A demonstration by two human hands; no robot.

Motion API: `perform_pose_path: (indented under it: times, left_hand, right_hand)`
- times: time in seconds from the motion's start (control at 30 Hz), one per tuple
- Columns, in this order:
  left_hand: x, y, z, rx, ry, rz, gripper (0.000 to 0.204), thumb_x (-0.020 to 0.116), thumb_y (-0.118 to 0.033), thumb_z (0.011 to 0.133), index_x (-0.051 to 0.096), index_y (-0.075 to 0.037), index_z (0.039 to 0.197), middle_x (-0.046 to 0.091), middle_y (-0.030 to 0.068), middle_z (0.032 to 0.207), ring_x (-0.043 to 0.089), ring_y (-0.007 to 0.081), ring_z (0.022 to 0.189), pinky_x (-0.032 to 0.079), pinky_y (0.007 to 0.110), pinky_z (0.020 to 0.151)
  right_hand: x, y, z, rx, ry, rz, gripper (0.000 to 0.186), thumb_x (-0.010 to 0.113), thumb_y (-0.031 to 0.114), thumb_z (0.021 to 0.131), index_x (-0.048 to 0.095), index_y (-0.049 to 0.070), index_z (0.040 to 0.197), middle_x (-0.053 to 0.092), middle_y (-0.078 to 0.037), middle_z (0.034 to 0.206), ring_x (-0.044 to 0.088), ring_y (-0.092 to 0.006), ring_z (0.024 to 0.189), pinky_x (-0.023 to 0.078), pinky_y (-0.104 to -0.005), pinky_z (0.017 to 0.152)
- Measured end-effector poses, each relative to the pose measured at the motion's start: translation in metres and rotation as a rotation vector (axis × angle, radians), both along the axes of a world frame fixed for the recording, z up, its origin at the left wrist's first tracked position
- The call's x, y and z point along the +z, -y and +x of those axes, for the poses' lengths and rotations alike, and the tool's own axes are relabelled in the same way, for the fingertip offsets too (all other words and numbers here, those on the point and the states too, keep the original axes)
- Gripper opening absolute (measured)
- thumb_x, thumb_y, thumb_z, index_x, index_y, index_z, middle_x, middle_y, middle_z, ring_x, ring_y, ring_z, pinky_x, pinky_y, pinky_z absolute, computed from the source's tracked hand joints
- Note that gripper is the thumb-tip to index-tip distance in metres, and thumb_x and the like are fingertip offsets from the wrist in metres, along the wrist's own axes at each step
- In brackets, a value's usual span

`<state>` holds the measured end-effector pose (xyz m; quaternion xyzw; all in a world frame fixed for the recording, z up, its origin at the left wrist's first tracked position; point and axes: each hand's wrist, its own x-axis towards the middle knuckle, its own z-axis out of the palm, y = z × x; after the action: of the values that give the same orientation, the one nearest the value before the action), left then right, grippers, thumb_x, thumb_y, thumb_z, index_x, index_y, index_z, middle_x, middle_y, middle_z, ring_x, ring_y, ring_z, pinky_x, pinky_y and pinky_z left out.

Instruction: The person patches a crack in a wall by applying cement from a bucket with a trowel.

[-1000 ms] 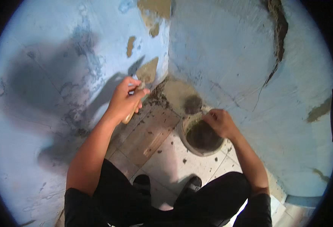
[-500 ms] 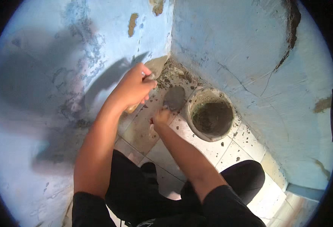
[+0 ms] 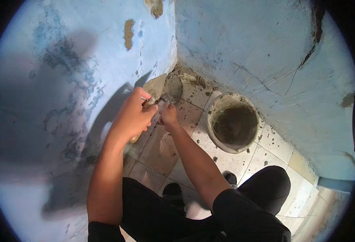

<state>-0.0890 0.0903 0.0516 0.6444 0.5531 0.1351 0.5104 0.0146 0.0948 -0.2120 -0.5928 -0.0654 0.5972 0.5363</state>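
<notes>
My left hand (image 3: 134,115) is closed round the handle of a pointed trowel (image 3: 155,86), its pale blade close to the foot of the left wall by the corner. In my right hand (image 3: 169,116) is a second trowel (image 3: 173,89) with a rounded grey blade, its handle mostly hidden by the fingers. That blade lies low, right beside the left trowel's blade; whether the two touch I cannot tell. Wet grey mortar (image 3: 173,76) shows along the corner around the blades. To the right of my right hand stands a round bucket (image 3: 212,135) with grey mortar inside.
Blue walls meet at the corner; the right wall (image 3: 234,36) has a long dark crack (image 3: 315,32), and the left wall (image 3: 84,24) has stains and a bare patch (image 3: 128,34). Crumbs lie scattered over the tiled floor (image 3: 225,163). My bent knee (image 3: 266,187) is near the bucket.
My right hand has moved its trowel from near the bucket up and left into the corner, beside the left trowel. The left trowel sits slightly lower along the wall. The view has shifted a little.
</notes>
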Motion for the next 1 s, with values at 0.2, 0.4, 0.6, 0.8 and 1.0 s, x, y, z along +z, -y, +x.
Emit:
perform_pose_path:
  times: [0.2,0.4,0.6,0.8,1.0]
  left_hand:
    - [-0.002,0.001,0.002,-0.025,0.017,-0.002,0.035,0.07,-0.01,0.095,0.045,0.0,0.118,0.064,0.0162,0.097,0.06,0.0145,0.059,0.047,0.032,0.048]
    - [-0.006,-0.002,0.005,-0.059,0.047,0.011,0.037,0.07,-0.012,0.095,0.044,0.001,0.118,0.066,0.0185,0.095,0.061,0.0149,0.058,0.048,0.033,0.048]
    - [-0.013,-0.005,0.003,-0.025,0.026,-0.003,0.036,0.07,-0.012,0.095,0.044,0.001,0.118,0.066,0.0188,0.098,0.061,0.0151,0.059,0.048,0.033,0.047]
    - [-0.011,-0.005,0.01,-0.026,0.018,-0.013,0.037,0.069,-0.011,0.095,0.044,0.001,0.119,0.064,0.0165,0.094,0.061,0.0159,0.058,0.048,0.033,0.047]
    - [-0.015,-0.004,0.019,0.03,0.034,-0.021,0.037,0.07,-0.008,0.094,0.044,-0.001,0.12,0.062,0.0144,0.099,0.059,0.0151,0.058,0.047,0.033,0.047]
  right_hand:
    - [-0.003,0.005,0.035,-0.01,0.309,-0.073,0.032,0.053,0.024,0.105,0.044,-0.001,0.123,0.062,-0.015,0.079,0.06,-0.0249,0.049,0.046,-0.0402,0.039]
    - [-0.014,-0.076,0.065,0.251,0.338,-0.375,0.039,0.055,0.022,0.102,0.039,-0.001,0.129,0.063,-0.018,0.08,0.065,-0.0291,0.053,0.045,-0.042,0.04]
    - [-0.011,-0.025,0.07,0.175,0.262,0.017,0.026,0.052,0.023,0.105,0.038,0.003,0.115,0.056,-0.012,0.07,0.057,-0.025,0.045,0.039,-0.0396,0.036]
    - [-0.003,-0.015,0.085,0.126,0.172,0.13,0.027,0.055,0.032,0.105,0.046,0.007,0.109,0.053,-0.007,0.071,0.047,-0.0158,0.043,0.036,-0.033,0.037]
    - [0.018,0.011,0.081,0.018,0.211,0.237,0.03,0.05,0.034,0.109,0.043,0.005,0.104,0.051,-0.005,0.07,0.049,-0.0142,0.045,0.037,-0.0336,0.036]
